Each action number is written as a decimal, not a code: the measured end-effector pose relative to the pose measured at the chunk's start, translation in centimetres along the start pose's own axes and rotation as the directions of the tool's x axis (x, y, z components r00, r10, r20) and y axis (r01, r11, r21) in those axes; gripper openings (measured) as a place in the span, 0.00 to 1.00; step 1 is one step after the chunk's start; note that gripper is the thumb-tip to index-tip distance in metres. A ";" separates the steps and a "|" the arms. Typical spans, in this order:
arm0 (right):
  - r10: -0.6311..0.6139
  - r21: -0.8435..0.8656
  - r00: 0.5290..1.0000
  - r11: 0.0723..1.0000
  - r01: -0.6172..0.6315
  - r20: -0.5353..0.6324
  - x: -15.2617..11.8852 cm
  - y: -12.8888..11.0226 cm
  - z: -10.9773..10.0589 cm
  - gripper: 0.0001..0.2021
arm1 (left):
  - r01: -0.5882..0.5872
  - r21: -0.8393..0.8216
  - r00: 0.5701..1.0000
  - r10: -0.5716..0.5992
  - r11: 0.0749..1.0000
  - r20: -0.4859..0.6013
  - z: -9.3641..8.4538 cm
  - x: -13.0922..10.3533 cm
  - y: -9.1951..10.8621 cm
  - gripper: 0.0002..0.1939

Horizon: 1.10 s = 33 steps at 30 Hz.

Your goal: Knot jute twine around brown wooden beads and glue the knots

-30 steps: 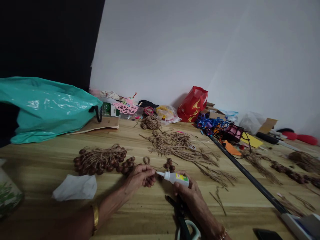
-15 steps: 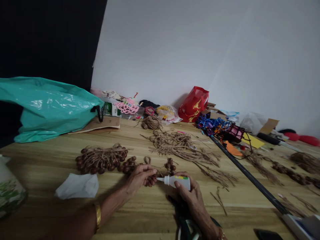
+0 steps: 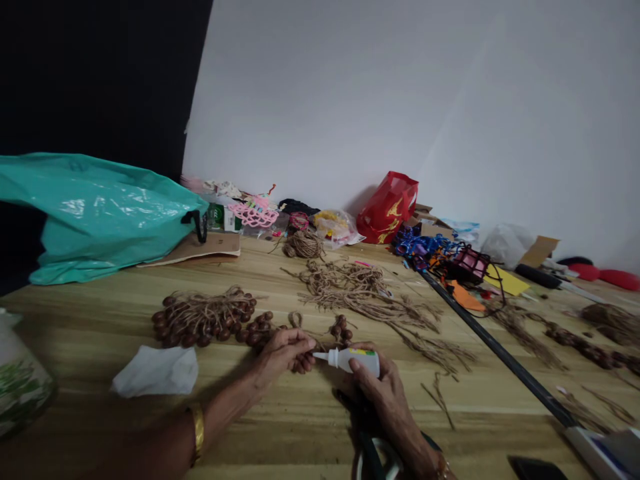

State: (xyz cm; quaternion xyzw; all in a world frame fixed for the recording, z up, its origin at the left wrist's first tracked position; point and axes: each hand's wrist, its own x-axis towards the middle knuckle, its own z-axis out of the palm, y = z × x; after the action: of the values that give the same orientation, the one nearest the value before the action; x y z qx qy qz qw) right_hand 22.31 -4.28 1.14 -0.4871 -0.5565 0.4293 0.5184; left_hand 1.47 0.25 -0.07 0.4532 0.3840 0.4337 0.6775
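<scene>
My left hand point(image 3: 286, 348) pinches a cord of brown beads point(image 3: 303, 363) near the table's middle; its fingertips partly hide the cord. In my right hand point(image 3: 379, 375) is a small white glue bottle point(image 3: 361, 361), lying nearly level, with its thin nozzle pointing left at the beads beside my left fingertips. Whether the tip touches them is too small to tell. Left of my hands lies a bundle of beaded cords point(image 3: 203, 319). Just behind the bottle sits a small bead cluster point(image 3: 341, 330). Loose twine point(image 3: 360, 290) spreads farther back.
A white tissue point(image 3: 157, 371) lies left of my forearm. Dark-handled scissors point(image 3: 377, 460) rest under my right wrist. A black strip point(image 3: 495, 350) crosses the right side. Along the wall stand a teal bag point(image 3: 110, 217), a red bag point(image 3: 389, 208) and coloured cords point(image 3: 425, 247).
The bottle and its nozzle have shifted very slightly up and left. Both hands keep their grips in nearly the same place.
</scene>
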 end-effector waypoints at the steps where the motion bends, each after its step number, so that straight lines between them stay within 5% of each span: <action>1: 0.002 0.002 1.000 1.000 -0.002 -0.002 0.0 -0.1 0.0 0.19 | -0.001 0.004 1.000 0.001 1.000 0.002 0.0 0.0 0.0 0.15; 33: 0.075 -0.010 0.997 0.997 -0.076 -0.011 0.3 0.9 -0.3 0.20 | 0.027 -0.023 1.000 -0.027 0.999 0.010 0.2 -0.2 0.6 0.17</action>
State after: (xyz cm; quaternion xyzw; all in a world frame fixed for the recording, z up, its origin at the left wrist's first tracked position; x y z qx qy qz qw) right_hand 22.73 -3.88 0.37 -0.5128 -0.5374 0.4431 0.5020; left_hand 1.44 0.12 0.54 0.4420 0.3820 0.4267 0.6903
